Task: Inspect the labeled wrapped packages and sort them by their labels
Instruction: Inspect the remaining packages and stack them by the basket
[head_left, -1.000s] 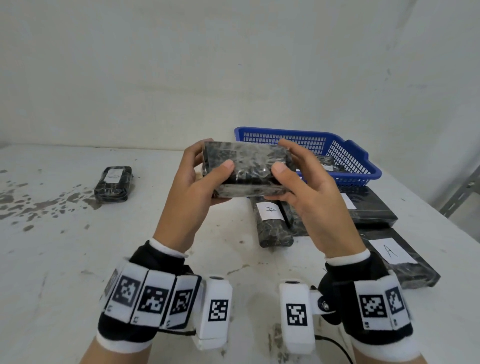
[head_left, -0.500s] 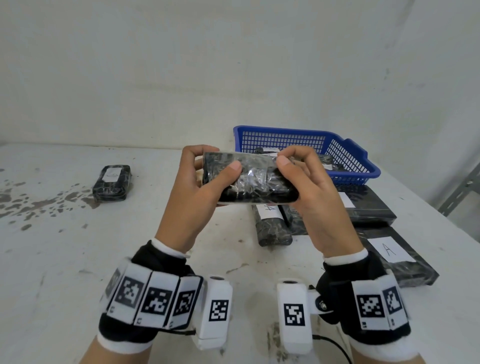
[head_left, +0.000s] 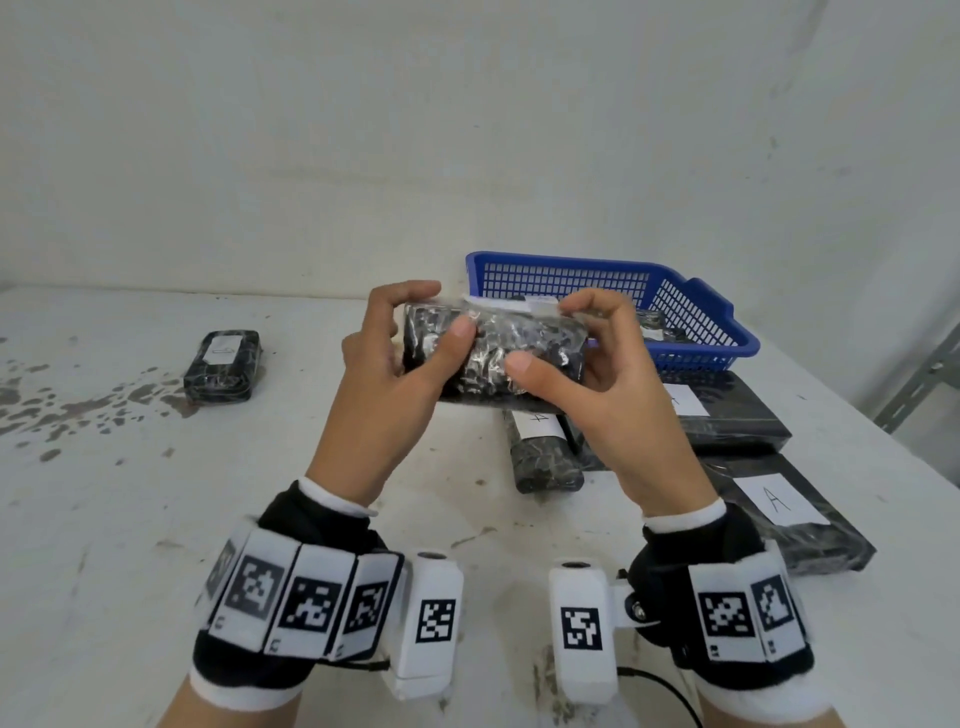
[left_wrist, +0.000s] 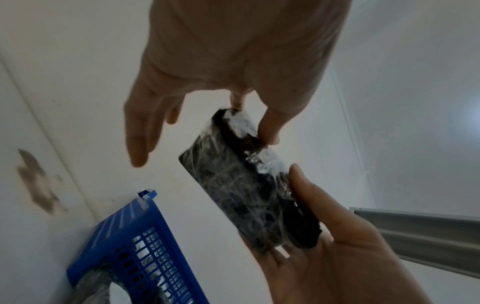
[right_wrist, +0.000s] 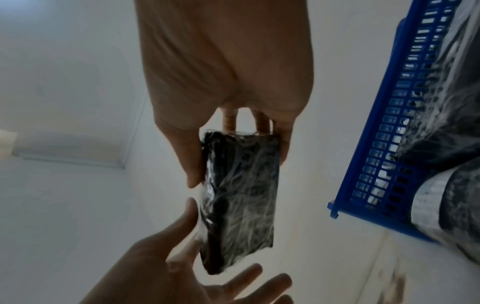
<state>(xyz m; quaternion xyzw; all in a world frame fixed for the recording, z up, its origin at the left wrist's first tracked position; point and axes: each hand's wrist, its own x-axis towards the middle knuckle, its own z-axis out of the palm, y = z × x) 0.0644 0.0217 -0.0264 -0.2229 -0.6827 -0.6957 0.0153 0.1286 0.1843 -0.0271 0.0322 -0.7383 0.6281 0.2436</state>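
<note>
Both hands hold one black plastic-wrapped package (head_left: 498, 358) in the air above the white table (head_left: 130, 519). My left hand (head_left: 441, 312) pinches its left end, thumb on the near face, fingers over the top. My right hand (head_left: 545, 338) grips the right end between thumb and curled fingers. A white label edge (head_left: 509, 304) shows along the package's far top side; its writing is hidden. The left wrist view shows the package (left_wrist: 249, 195) with some left fingers spread off it. In the right wrist view the package (right_wrist: 241, 195) hangs from my right hand (right_wrist: 239, 168).
A blue mesh basket (head_left: 701, 312) with wrapped packages stands at the back right. Beneath my hands lies a small package marked A (head_left: 543, 452), and two flat ones (head_left: 727, 415) (head_left: 779, 514) lie to the right. One labeled package (head_left: 223, 366) lies alone at the left.
The package has been rolled in both hands, bringing a white label edge into view at its top. The fingers have shifted their hold; the packages on the table have not moved.
</note>
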